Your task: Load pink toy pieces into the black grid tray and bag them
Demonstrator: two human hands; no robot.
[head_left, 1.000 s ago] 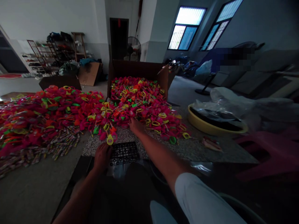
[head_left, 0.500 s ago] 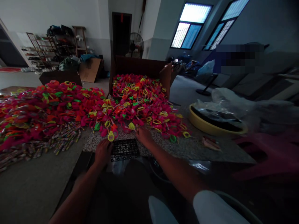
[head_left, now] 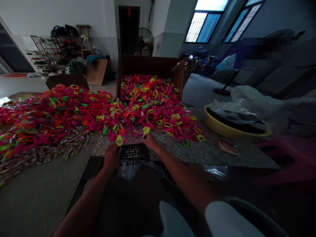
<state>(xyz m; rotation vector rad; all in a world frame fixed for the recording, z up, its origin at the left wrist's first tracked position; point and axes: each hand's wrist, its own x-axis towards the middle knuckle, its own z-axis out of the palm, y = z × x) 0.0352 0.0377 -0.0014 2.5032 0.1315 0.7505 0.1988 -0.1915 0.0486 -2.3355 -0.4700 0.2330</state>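
At left edge of black grid: left hand stays, fingers curled by yellow watch; grip, I cannot tell.
Right hand: has come nearer from colourful pile, now pinching second yellow watch.

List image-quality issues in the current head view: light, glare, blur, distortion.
Head view: dim indoors, upper part of barred window blown out; glare on clear crumpled plastic sheeting; lower edge near black; pink plastic stool dark and soft; wide-angle stretch toward sides; blocky pixelated patch upper right; fine detail on both bare hands unclear.
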